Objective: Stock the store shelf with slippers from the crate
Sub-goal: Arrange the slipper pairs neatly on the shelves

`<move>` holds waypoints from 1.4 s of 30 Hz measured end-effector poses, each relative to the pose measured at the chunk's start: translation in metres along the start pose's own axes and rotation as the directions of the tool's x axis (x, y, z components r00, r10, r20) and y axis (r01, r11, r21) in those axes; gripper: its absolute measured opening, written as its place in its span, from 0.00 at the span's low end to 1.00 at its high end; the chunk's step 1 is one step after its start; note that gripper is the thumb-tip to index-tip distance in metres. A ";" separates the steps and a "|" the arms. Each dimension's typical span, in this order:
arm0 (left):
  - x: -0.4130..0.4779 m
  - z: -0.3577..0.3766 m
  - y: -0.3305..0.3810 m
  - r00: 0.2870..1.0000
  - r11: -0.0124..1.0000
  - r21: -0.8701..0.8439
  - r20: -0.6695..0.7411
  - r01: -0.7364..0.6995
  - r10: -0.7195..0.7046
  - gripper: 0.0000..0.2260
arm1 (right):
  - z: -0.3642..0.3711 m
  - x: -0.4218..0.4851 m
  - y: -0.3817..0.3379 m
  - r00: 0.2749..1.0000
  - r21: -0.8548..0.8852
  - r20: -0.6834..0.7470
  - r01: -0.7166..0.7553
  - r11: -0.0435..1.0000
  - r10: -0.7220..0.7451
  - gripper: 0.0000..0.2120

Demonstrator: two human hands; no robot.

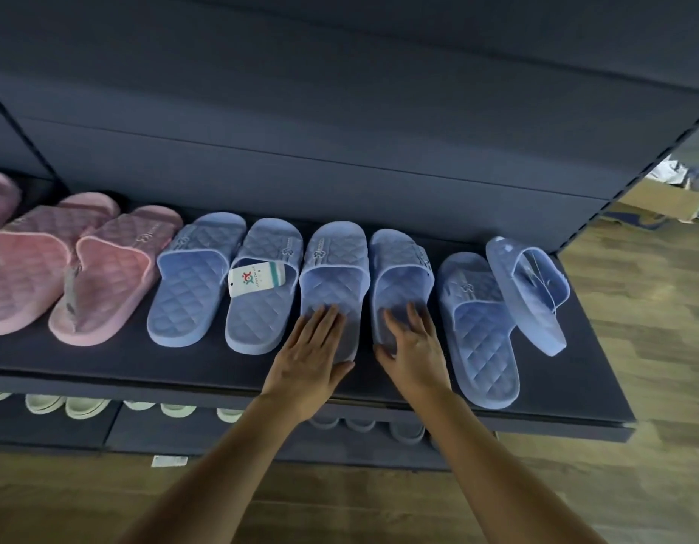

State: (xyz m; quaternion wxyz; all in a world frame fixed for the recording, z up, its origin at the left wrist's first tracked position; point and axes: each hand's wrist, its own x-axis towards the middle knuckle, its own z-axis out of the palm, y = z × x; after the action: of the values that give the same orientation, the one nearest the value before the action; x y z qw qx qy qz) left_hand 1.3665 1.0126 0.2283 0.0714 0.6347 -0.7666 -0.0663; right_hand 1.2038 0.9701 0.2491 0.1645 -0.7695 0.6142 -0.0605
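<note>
The left hand (308,359) and right hand (412,347) press flat-fingered on two slippers (334,261) near the tipped slipper (528,292) (propped against its neighbour (477,320)), which a sideways nudge could knock off the shelf (182,367).

Slippers (190,284) abreast on shelf (104,359), perhaps more below

One cam, head-worn, wide-angle. Stands at the shelf (151,363) front edge, faces fwd & down onto its top, near. Shelf's right corner in frame, left end cut off; back panel (340,111) fills the top, wood floor (654,327) btm & right.
</note>
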 end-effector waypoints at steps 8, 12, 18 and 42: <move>0.006 -0.003 -0.004 0.998 1.000 0.029 0.059 0.000 -0.002 0.28 | 0.002 -0.005 -0.007 1.000 0.017 -0.011 -0.021 1.000 0.022 0.28; 0.007 -0.004 -0.004 0.993 0.999 0.035 0.115 -0.012 0.008 0.28 | 0.000 -0.005 -0.007 1.000 0.018 0.010 -0.027 0.999 0.027 0.28; 0.010 -0.018 -0.001 0.988 1.000 0.020 0.156 -0.008 0.005 0.36 | -0.012 -0.006 -0.006 0.993 -0.008 0.110 -0.031 0.999 0.031 0.31; 0.061 -0.038 0.161 0.986 0.941 -0.336 0.139 -0.041 0.093 0.27 | -0.123 -0.047 0.131 0.977 0.045 -0.122 -0.170 0.984 0.174 0.32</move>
State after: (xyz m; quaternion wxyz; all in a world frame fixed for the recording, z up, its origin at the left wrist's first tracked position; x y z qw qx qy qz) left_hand 1.2071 0.9821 0.2983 0.1204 0.5802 -0.7688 -0.2403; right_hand 1.0352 0.9690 0.3266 0.1433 -0.7051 0.6865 -0.1047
